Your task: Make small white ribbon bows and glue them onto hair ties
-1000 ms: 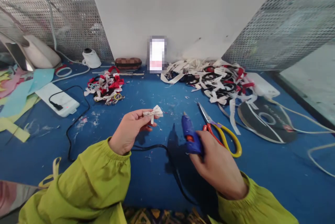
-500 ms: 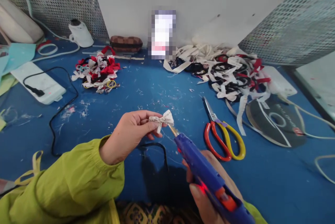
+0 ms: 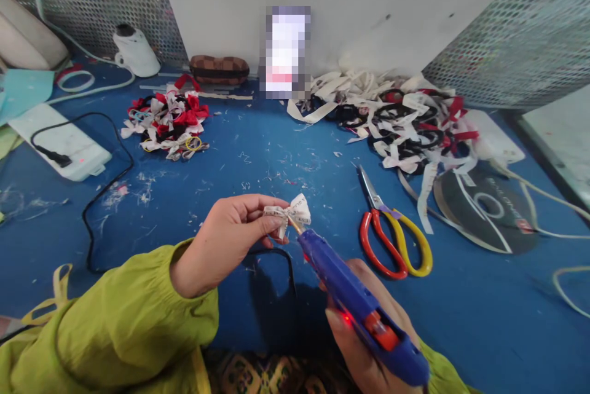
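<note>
Between the thumb and fingers of my left hand (image 3: pixel 225 235) is a small white ribbon bow (image 3: pixel 300 209) with dark print. My right hand (image 3: pixel 369 326) wraps round a blue hot glue gun (image 3: pixel 350 292), whose small red light glows. The gun's metal nozzle points up and left, its tip at the knot in the bow's middle. Whether glue is coming out is too small to see. Part of my right hand's fingers is hidden behind the gun.
Scissors (image 3: pixel 387 228) with red and yellow handles lie right of the gun. Heaps of bows and hair ties (image 3: pixel 168 117) and ribbon (image 3: pixel 405 123) lie farther back. A black cord (image 3: pixel 92 209) crosses the left side. A round black reel (image 3: pixel 483 209) lies at right.
The glue gun has moved up and left, bringing its nozzle from the bow's lower right edge to its knot. My left hand keeps its hold on the bow.
</note>
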Demonstrator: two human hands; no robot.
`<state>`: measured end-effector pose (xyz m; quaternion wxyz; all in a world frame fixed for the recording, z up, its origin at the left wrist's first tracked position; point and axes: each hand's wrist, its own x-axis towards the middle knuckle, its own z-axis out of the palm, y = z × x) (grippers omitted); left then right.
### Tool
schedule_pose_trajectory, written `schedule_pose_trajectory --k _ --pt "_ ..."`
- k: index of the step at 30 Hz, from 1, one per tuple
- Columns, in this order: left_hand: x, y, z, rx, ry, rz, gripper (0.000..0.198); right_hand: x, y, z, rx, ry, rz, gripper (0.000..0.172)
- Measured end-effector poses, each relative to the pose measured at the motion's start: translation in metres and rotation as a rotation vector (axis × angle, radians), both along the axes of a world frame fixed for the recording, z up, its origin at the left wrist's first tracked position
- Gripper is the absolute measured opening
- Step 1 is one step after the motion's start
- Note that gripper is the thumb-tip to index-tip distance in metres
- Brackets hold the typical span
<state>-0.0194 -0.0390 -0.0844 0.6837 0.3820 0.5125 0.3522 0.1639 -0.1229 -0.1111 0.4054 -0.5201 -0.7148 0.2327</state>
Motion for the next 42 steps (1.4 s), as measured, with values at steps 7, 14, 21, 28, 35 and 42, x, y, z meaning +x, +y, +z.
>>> schedule_pose_trajectory --k 7,14,21,28,35,42 --pt "-0.001 -0.001 0.002 0.003 0.013 -0.027 0.020 -0.001 0.003 0.006 0.037 -0.010 0.017 0.012" --pt "-0.001 -0.002 0.002 0.011 0.009 -0.037 0.020 0.000 0.005 0.010 0.041 -0.041 0.011 0.013" --pt "-0.002 -0.002 0.002 0.014 0.002 -0.038 0.021 -0.001 0.005 0.011 0.051 -0.039 0.018 0.011" --pt "-0.002 -0.003 0.003 0.001 -0.001 -0.036 0.021 0.001 0.001 0.004 0.082 -0.061 0.009 0.007" --pt "-0.002 -0.002 0.002 0.010 0.006 -0.041 0.021 0.001 0.002 0.005 0.147 -0.137 -0.026 0.009" --pt "-0.002 -0.002 0.003 0.008 0.012 -0.034 0.022 0.003 -0.002 0.001 0.105 -0.075 -0.033 0.006"
